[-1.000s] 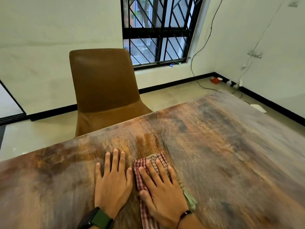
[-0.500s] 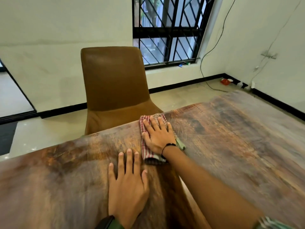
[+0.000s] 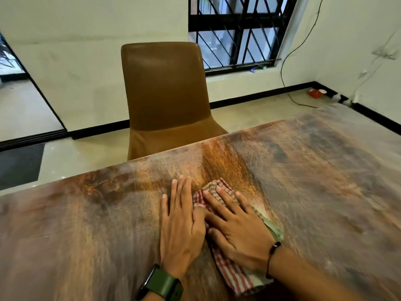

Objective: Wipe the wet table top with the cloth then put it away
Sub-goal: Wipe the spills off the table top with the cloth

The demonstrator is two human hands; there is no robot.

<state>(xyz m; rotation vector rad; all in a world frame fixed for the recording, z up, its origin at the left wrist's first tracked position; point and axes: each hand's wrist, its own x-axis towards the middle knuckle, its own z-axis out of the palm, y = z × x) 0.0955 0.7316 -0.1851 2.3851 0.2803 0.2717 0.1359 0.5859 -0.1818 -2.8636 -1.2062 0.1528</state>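
Note:
A red-and-white checked cloth (image 3: 235, 276) lies flat on the brown wooden table top (image 3: 325, 192), near its middle front. My right hand (image 3: 236, 229) presses down on the cloth with fingers spread, palm flat, covering most of it. My left hand (image 3: 181, 224) lies flat on the bare wood just left of the cloth, fingers together, its thumb side touching the cloth's edge. A green watch sits on the left wrist and a thin black band on the right.
A brown leather chair (image 3: 165, 94) stands at the table's far edge, straight ahead. Behind it are a white wall and a barred window (image 3: 238, 31). A black cable and a red object (image 3: 315, 92) lie on the floor at the far right corner.
My right hand has pulled the cloth back from the far edge toward me, beside the left hand. The left hand has stayed flat on the table.

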